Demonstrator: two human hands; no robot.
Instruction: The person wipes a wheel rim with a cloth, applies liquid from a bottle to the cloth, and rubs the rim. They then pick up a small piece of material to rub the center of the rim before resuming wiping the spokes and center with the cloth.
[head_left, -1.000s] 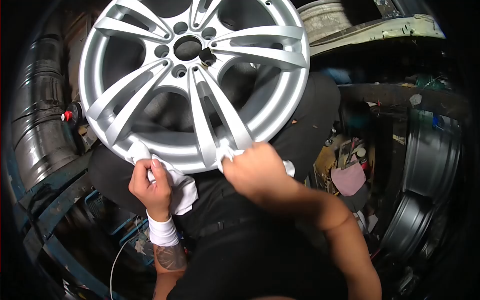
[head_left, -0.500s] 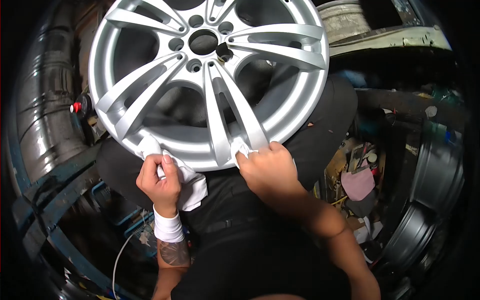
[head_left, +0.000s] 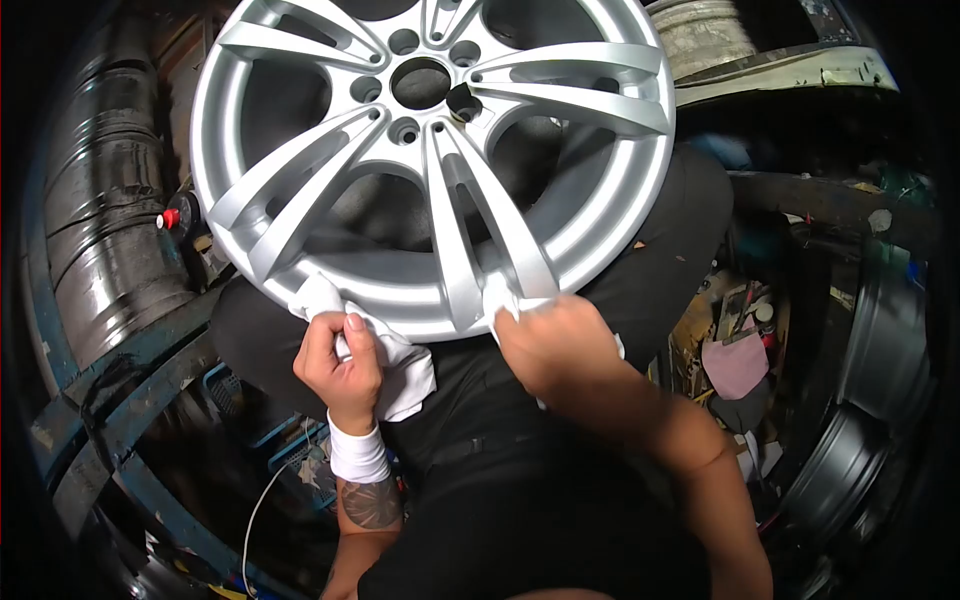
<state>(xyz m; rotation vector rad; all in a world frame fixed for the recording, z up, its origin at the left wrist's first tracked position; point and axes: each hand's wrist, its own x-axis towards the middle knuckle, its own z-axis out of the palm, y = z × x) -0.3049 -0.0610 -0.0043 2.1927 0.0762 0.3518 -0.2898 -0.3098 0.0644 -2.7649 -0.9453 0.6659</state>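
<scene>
A silver alloy wheel [head_left: 285, 190] with paired spokes lies across my lap, its near rim toward me. My left hand [head_left: 340, 368] is closed on a white cloth [head_left: 398, 372] at the rim's lower left, and part of the cloth touches the rim. At the bottom of the wheel my right hand [head_left: 560, 345], slightly blurred, grips another bit of white cloth [head_left: 499, 297] between the ends of two spokes. Whether both bits belong to one cloth cannot be seen. A small dark mark [head_left: 463, 97] shows beside the hub hole.
Shiny dark cylindrical rims [head_left: 110, 200] are stacked at the left above a blue metal frame [head_left: 150, 505]. More dark rims [head_left: 835, 455] stand at the lower right. A pink cloth [head_left: 735, 365] lies among clutter on the right. A thin pale cable hangs at the lower left.
The whole view has shifted, so the wheel and both hands appear slightly farther right. Both hands keep their hold on the cloth, and the right hand stays near the same spoke ends.
</scene>
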